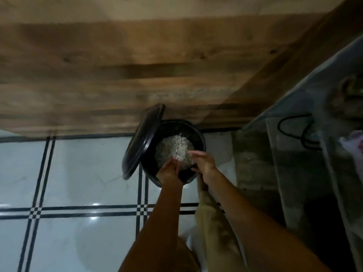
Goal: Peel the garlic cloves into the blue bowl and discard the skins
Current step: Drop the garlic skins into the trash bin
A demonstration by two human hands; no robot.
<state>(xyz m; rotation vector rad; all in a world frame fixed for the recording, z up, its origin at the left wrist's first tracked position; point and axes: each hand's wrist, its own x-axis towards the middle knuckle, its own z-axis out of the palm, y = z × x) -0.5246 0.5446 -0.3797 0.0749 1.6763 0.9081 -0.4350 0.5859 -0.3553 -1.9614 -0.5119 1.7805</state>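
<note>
Both hands are held over an open black bin (201,137) that stands on the tiled floor (78,173) against a wooden panel (137,65). Its lid (142,141) is tipped up at the left side.

The left hand (170,168) is raised above the near rim with its fingers pointing into the bin. Whether anything is held in it cannot be told, as motion blur smears the fingers. The right hand (202,161) is just beside it, with fingers stretched out flat toward the left and nothing gripped, as far as can be seen.

Stage is judged to be late, at the discard step, with peeling presumably done. A pale heap (174,150) is seen inside the bin, directly under the fingertips. It may be the skins, but shredded waste or a liner cannot be ruled out at this sharpness.

The blue bowl and the garlic cloves are not in view, so the number of cloves peeled cannot be checked — nor whether more skins are waiting elsewhere.

Poorly seen:
- No loose skin can be picked out falling or clinging to either hand.
- The near wall of the bin is covered by the wrists.
- A yellowish cloth (212,222) is partly hidden between the forearms — probably clothing.
- The right edge of the view is dim and unclear.
</note>
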